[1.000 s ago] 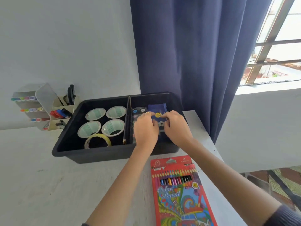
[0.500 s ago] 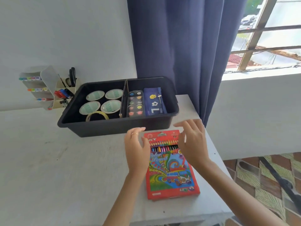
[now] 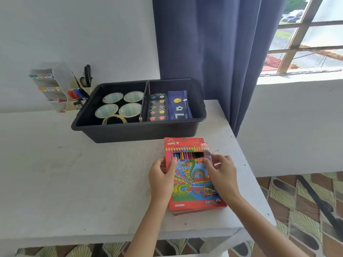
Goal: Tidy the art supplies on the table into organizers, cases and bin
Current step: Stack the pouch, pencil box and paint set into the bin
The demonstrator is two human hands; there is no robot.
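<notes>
Since half a second earlier, both hands have been brought down from above the pencil box [image 3: 193, 184] onto its sides. Its left edge is gripped by the left hand [image 3: 161, 180], thumb laid on the cover, and its right edge is held by the curled fingers of the right hand [image 3: 220, 175]. The box is found on the white table [image 3: 74, 173], just in front of the black bin [image 3: 139, 133]. The table is set against a white wall [image 3: 83, 34], with a navy curtain [image 3: 213, 43] and a barred window [image 3: 306, 34] at the right. Patterned floor tiles [image 3: 297, 210] are seen below.
</notes>
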